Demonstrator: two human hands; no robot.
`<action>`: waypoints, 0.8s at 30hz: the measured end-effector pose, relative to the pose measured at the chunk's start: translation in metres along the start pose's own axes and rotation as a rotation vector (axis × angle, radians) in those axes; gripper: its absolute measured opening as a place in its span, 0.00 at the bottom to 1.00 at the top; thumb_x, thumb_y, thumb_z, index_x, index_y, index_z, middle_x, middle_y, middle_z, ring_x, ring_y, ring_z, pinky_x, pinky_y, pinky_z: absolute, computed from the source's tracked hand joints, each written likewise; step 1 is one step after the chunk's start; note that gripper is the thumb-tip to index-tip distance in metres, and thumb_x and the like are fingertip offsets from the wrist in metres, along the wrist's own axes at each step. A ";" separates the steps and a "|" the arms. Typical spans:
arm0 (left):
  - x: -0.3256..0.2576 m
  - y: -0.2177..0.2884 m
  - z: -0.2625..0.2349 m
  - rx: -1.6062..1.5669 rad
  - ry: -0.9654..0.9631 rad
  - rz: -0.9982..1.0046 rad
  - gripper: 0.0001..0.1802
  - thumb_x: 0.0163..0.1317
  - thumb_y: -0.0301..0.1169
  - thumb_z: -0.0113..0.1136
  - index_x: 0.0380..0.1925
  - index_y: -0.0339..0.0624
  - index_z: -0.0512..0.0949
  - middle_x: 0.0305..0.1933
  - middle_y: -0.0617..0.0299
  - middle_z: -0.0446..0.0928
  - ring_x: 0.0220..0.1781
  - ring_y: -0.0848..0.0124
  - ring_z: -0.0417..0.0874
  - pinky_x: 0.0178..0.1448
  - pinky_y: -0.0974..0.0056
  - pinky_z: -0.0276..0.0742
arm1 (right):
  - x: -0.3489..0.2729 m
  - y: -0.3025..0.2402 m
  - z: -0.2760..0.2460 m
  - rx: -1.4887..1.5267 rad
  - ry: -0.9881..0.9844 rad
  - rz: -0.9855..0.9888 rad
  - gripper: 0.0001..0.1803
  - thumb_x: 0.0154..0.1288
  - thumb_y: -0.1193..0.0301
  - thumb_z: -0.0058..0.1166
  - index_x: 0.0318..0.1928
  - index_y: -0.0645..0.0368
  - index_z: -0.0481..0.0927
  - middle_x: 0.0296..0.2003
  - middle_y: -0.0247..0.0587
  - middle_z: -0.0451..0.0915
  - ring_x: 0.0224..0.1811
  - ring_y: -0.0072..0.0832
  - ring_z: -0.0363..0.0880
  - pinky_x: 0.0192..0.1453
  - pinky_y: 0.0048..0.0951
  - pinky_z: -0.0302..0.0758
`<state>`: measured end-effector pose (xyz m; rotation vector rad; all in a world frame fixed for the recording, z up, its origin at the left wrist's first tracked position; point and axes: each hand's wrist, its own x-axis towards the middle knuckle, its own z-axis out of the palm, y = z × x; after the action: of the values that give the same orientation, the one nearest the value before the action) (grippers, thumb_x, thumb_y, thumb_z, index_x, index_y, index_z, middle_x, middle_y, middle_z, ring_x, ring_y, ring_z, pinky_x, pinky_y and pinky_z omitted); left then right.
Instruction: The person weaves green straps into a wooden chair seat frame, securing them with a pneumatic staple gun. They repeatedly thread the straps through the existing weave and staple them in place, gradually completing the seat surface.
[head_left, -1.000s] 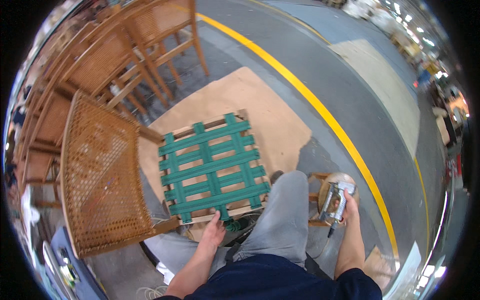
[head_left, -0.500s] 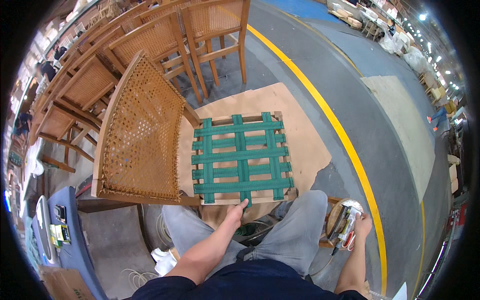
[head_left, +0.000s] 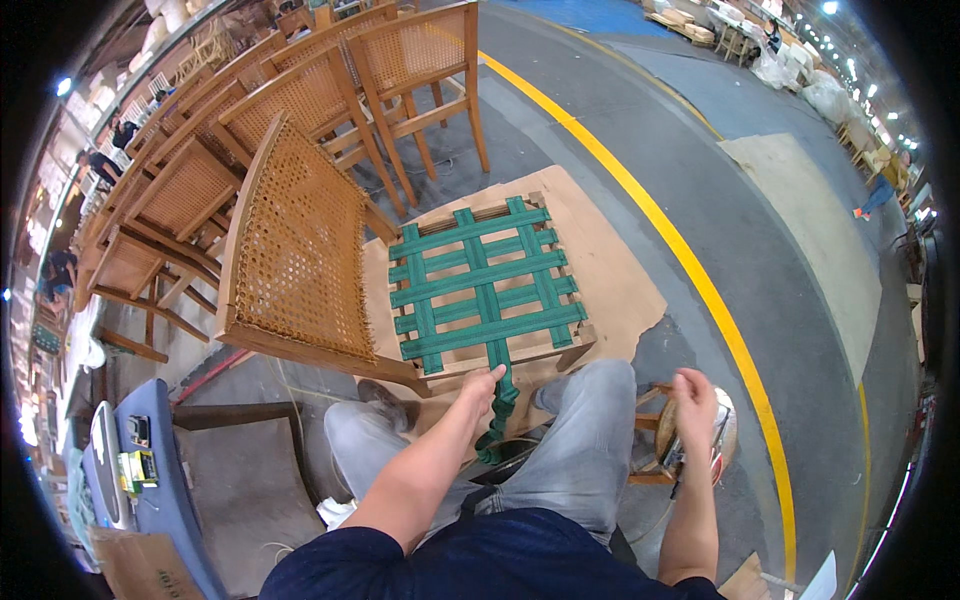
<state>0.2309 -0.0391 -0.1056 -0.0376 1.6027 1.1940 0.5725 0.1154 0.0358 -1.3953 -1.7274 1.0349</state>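
Observation:
A wooden chair with a woven cane back [head_left: 300, 240] stands before me, and green webbing straps [head_left: 480, 278] are interlaced across its open seat frame. My left hand [head_left: 484, 390] is closed on the loose tail of the middle strap at the seat's near edge. Below that grip the webbing tail [head_left: 503, 405] hangs crumpled between my knees. My right hand [head_left: 695, 405] is raised at the right, over a small round stool [head_left: 664, 440] with tools on it. Its fingers are curled, and whatever they may hold is hidden. The hand and forearm partly cover the tools.
Brown paper [head_left: 615, 290] lies under the chair. More cane-backed chairs [head_left: 420, 80] crowd the far left. At the near left is a blue padded surface [head_left: 165, 490] carrying small boxes. A yellow floor line [head_left: 690, 265] curves along the right. People work in the distance.
My right hand has lifted off the tools on the stool and moved slightly left. My left hand, still on the strap, has shifted slightly; more webbing tail shows. The view has turned a little.

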 end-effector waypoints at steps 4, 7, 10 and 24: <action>-0.028 -0.052 -0.015 0.086 -0.036 -0.075 0.20 0.70 0.46 0.65 0.48 0.40 0.83 0.44 0.59 0.84 0.45 0.65 0.81 0.53 0.58 0.74 | -0.008 -0.034 0.134 0.088 -0.437 0.082 0.14 0.70 0.65 0.61 0.48 0.63 0.85 0.33 0.34 0.86 0.31 0.20 0.81 0.38 0.26 0.79; -0.042 -0.099 0.008 0.316 -0.078 -0.112 0.19 0.70 0.48 0.66 0.44 0.42 0.85 0.37 0.63 0.85 0.38 0.69 0.80 0.48 0.61 0.75 | -0.005 -0.023 0.233 -0.320 -0.774 0.109 0.25 0.63 0.55 0.67 0.46 0.67 0.86 0.41 0.50 0.88 0.41 0.35 0.88 0.47 0.36 0.81; -0.031 -0.106 0.000 0.120 -0.211 -0.149 0.22 0.68 0.50 0.67 0.46 0.41 0.85 0.40 0.62 0.85 0.40 0.69 0.79 0.48 0.61 0.75 | -0.013 0.003 0.301 -0.322 -0.753 0.328 0.27 0.60 0.53 0.69 0.44 0.68 0.86 0.39 0.52 0.88 0.43 0.37 0.87 0.51 0.39 0.80; 0.007 -0.107 -0.035 -0.229 0.073 -0.284 0.21 0.72 0.44 0.59 0.52 0.37 0.81 0.39 0.57 0.87 0.26 0.65 0.81 0.31 0.59 0.74 | -0.042 0.082 0.383 -0.574 -0.659 0.543 0.26 0.62 0.57 0.58 0.58 0.56 0.81 0.54 0.65 0.81 0.59 0.56 0.79 0.64 0.46 0.75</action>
<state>0.2634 -0.1131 -0.1847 -0.4466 1.4586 1.1557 0.2810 0.0204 -0.2120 -2.1344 -2.3030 1.4809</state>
